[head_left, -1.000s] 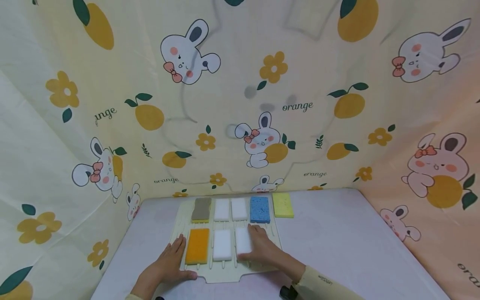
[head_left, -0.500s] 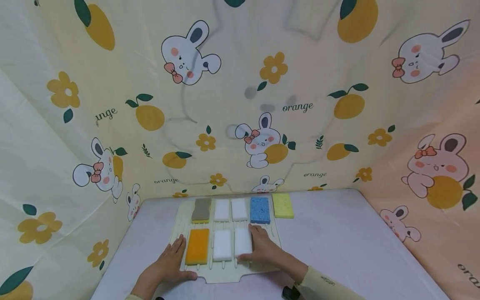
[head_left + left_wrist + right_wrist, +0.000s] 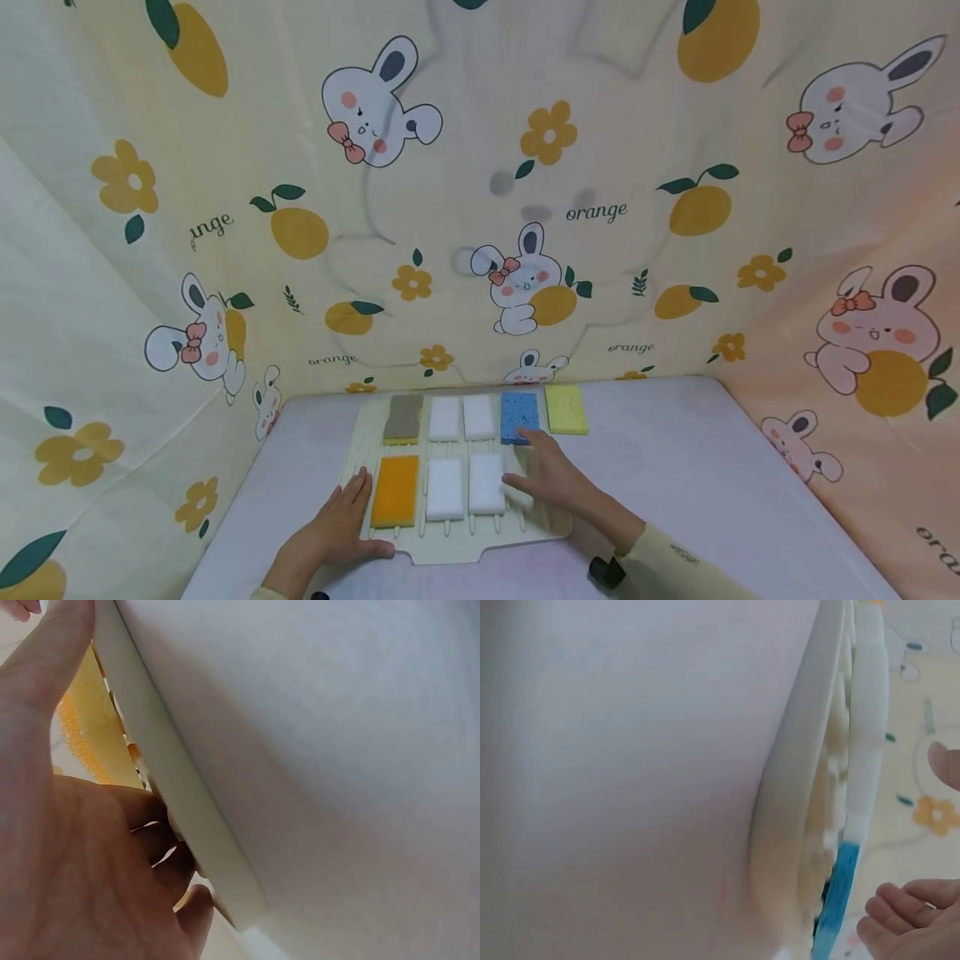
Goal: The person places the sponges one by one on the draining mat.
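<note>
A pale ridged rack (image 3: 446, 550) lies on the table with sponges in two rows. My left hand (image 3: 333, 521) rests at its front left corner, fingers along the side and thumb by the front edge, beside an orange sponge (image 3: 395, 492). The left wrist view shows those fingers touching the rack's edge (image 3: 180, 765). My right hand (image 3: 555, 475) hovers over the rack's right side, thumb and fingers spread apart with nothing between them. Its fingertips overlap the blue sponge (image 3: 517, 407) in the head view; its thumb is near the front right white sponge (image 3: 486, 483).
Behind the front row are a grey-topped sponge (image 3: 403, 417) and two white sponges (image 3: 443, 418). A yellow sponge (image 3: 566, 408) lies just beyond the rack's back right corner. Another white sponge (image 3: 445, 490) sits beside the orange one. A patterned cloth (image 3: 630, 275) encloses the table.
My right hand has let go of the front right white sponge, after shifting it slightly left, and has moved right and back towards the blue sponge. The left hand stays in place.
</note>
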Demonstrator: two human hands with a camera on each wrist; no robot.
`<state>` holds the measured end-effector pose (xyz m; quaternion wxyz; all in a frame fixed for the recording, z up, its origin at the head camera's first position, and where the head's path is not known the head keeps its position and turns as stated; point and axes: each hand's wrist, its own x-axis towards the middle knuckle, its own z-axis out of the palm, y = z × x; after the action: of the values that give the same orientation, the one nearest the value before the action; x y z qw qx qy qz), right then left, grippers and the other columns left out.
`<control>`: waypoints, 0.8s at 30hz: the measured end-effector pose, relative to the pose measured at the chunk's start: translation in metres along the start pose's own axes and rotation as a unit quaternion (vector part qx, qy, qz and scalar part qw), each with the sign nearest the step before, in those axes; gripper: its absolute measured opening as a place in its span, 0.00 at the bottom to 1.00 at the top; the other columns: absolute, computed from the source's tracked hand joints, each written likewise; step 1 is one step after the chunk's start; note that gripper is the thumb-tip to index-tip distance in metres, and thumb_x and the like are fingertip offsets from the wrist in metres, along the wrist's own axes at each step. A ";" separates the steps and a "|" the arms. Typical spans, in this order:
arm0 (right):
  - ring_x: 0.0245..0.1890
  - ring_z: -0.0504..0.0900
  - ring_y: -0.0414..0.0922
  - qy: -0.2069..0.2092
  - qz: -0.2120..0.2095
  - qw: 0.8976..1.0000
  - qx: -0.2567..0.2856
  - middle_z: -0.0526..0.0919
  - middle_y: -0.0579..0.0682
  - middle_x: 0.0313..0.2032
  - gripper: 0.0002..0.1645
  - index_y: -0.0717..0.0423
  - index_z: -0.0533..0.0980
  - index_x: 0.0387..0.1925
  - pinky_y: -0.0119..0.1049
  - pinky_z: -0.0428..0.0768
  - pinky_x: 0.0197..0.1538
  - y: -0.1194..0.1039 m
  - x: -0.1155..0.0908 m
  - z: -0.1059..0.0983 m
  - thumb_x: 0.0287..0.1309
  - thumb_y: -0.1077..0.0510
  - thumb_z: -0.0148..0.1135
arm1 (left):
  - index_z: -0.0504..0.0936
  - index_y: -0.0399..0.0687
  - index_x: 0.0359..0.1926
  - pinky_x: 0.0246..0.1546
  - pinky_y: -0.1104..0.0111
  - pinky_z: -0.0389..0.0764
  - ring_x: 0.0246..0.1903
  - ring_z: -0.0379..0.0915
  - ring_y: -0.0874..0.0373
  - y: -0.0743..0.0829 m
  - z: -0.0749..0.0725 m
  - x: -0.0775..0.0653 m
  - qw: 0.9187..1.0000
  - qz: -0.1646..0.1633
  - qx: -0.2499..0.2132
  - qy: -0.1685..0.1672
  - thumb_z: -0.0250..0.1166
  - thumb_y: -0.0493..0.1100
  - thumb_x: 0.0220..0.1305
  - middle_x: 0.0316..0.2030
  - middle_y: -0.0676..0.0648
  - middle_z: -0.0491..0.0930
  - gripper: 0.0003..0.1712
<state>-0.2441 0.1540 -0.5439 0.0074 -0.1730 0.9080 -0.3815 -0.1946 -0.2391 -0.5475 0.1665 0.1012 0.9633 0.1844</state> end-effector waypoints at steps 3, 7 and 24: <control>0.77 0.64 0.66 0.004 0.002 1.000 -0.007 0.68 0.65 0.76 0.57 0.65 0.62 0.80 0.67 0.69 0.75 0.009 0.002 -0.009 0.61 0.44 0.81 | 0.53 0.26 0.82 0.83 0.40 0.46 0.83 0.46 0.33 0.000 -0.001 0.000 1.000 -0.001 -0.001 -0.002 0.79 0.75 0.49 0.83 0.28 0.47 0.79; 0.78 0.64 0.66 0.005 0.002 1.000 -0.010 0.67 0.65 0.76 0.57 0.64 0.61 0.81 0.68 0.68 0.75 0.023 0.005 -0.022 0.62 0.45 0.80 | 0.54 0.26 0.82 0.83 0.40 0.47 0.83 0.46 0.34 -0.001 -0.001 0.001 1.000 -0.001 0.001 -0.003 0.79 0.75 0.49 0.83 0.28 0.47 0.79; 0.81 0.56 0.68 0.003 0.057 0.997 -0.045 0.58 0.66 0.81 0.66 0.58 0.53 0.85 0.72 0.62 0.76 0.069 0.027 -0.063 0.59 0.41 0.81 | 0.52 0.28 0.82 0.83 0.40 0.46 0.83 0.46 0.34 -0.003 0.002 0.004 1.000 -0.009 0.007 -0.008 0.78 0.76 0.49 0.84 0.29 0.47 0.79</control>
<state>-0.3003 0.2335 -0.5446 0.0191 -0.1198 0.9327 -0.3398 -0.1979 -0.2401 -0.5510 0.1755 0.0951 0.9641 0.1751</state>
